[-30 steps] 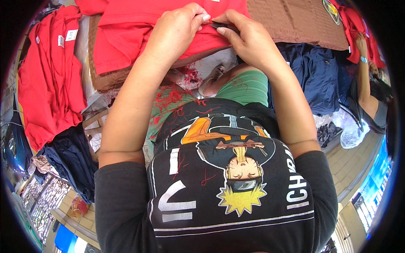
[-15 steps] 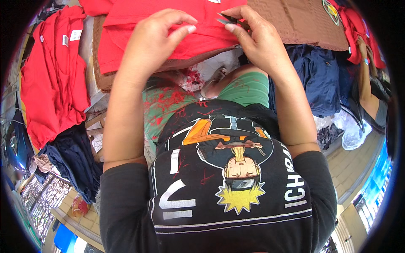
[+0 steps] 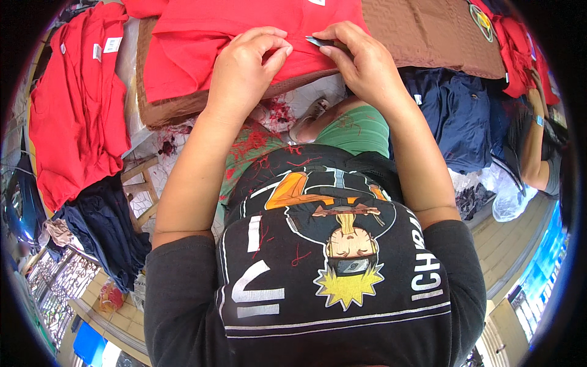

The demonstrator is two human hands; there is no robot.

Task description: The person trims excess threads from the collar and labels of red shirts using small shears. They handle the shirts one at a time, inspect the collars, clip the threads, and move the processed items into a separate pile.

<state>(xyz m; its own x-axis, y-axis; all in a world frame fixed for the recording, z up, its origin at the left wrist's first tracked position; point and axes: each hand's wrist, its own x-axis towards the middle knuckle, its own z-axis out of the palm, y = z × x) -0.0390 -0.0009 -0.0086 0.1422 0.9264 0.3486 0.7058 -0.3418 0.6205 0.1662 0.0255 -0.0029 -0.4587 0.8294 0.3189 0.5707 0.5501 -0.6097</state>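
Observation:
A red garment [image 3: 189,58] lies spread over the brown textured cloth [image 3: 428,37] in front of me. My left hand [image 3: 247,70] is over the garment, its thumb and forefinger pinched together; whatever is between the tips is too small to make out. In my right hand [image 3: 370,64] is a small pair of thread snips [image 3: 318,41], held between thumb and fingers. Their blades point left toward my left fingertips, with a short gap between. Most of the snips is hidden inside the hand.
Red garments with white tags [image 3: 79,98] hang at the left, above dark navy cloth [image 3: 101,226]. More navy garments [image 3: 452,116] lie right of my knee. Red thread scraps [image 3: 254,144] cover my lap. At the far right is another person's arm [image 3: 533,140] by red cloth.
Both hands have come slightly nearer to me, and my left has shifted right, toward the snips. My left thumb and forefinger, apart before, are now pinched together. The other person's arm has moved slightly.

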